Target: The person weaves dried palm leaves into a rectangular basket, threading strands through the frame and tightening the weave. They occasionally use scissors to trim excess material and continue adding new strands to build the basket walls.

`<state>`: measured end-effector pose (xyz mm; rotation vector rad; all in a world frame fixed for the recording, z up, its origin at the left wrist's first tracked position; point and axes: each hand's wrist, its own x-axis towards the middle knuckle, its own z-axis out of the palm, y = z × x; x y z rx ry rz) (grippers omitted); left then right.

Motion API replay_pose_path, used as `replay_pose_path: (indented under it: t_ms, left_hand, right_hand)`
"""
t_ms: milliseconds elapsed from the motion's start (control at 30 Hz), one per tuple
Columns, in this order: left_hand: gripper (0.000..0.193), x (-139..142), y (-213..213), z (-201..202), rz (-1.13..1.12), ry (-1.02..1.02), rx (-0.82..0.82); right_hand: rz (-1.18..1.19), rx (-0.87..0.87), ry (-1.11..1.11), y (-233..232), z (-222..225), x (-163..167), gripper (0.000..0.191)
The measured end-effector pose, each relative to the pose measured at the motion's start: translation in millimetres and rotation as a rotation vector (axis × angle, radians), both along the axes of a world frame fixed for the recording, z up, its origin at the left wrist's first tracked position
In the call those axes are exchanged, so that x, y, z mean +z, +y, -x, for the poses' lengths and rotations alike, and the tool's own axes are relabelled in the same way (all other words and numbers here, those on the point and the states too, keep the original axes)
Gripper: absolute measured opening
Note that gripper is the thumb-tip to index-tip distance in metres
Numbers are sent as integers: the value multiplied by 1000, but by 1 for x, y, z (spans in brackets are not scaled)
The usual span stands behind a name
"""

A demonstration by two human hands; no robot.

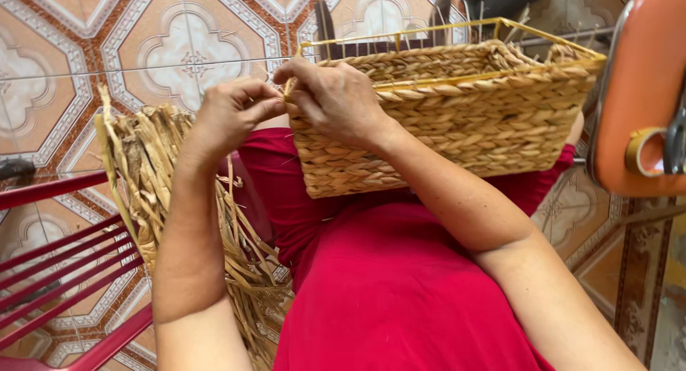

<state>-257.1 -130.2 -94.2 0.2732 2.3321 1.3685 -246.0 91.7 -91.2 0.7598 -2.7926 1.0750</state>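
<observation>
Now, here we are looking straight down at a woven basket (457, 121) resting on the person's lap, tipped so its open mouth faces away toward the far side. It's a rectangular thing, braided from pale straw-coloured fibre, with a yellow wire frame (429, 29) showing along the rim.

Both hands are right up at the basket's near-left corner, close together and almost touching each other. The right hand (336, 99) lies over the corner, fingers curled and pinched onto the braided edge just under the wire. The left hand (232, 114) comes in from the left, thumb and fingertips pressed together on what looks like a thin strand at that same corner; the strand itself is too fine to make out clearly. So both hands are closed in a pinch on the weave at the rim.

Down to the left, beside the person's left forearm, a thick bundle of dried fibre (153, 171) hangs, loose ends trailing toward the near edge. It sits just beside the red garment (386, 285) that fills the near middle of the view.

On the far left there's a red slatted chair (64, 257), and over on the right an orange chair (636, 92) with a metal edge, close against the basket's right end. Underneath it all, a patterned tiled floor (179, 42) in brown and cream.
</observation>
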Motion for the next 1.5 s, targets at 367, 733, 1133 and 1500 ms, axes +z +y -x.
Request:
replay_pose_path:
  t_ms: [367, 733, 1133, 1500]
  left_hand:
    - [26, -32, 13, -3, -659, -414, 88]
    - [68, -1, 28, -35, -812, -130, 353]
    - [67, 31, 91, -192, -515, 344, 409]
    - [75, 50, 133, -238, -9, 828, 354]
  right_hand:
    - [-9, -87, 247, 3, -21, 11, 11]
    - [453, -85, 57, 99, -67, 140, 9]
    - [486, -178, 157, 233, -202, 111, 10]
    - [315, -309, 262, 239, -255, 93, 22]
